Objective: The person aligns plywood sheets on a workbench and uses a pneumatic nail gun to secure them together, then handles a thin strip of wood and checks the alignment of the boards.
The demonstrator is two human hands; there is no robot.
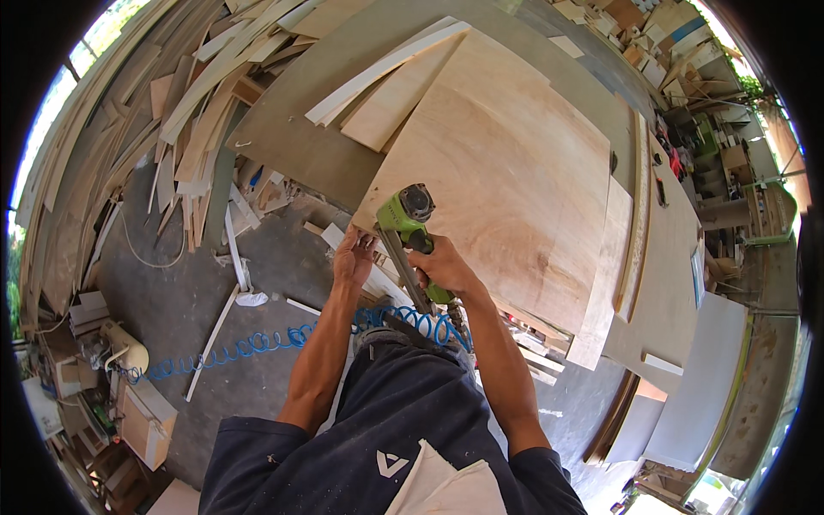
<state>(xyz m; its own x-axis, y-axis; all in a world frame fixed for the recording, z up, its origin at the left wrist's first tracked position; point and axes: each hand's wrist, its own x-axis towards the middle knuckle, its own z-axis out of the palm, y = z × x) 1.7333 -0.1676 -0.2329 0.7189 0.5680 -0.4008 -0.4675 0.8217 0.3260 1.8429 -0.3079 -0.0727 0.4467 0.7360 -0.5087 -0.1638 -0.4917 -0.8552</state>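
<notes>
My right hand (442, 264) is wrapped round the handle of a green pneumatic nail gun (396, 221) with a black cap. The gun's head sits over the near left corner of a large plywood sheet (506, 163). At that same corner my left hand (356, 251) grips the sheet's edge, its fingers partly hidden beneath. A long magazine runs from the gun's head back toward my body. The blue coiled air hose (257, 343) stretches from near the gun's handle across to the left.
Long boards and offcuts (184, 112) lean in a large pile on the left. Wood strips (390, 69) lie by the plywood's far left edge. A cream-coloured tank (124, 346) stands at lower left. A long wooden beam (637, 223) lies on a board at right.
</notes>
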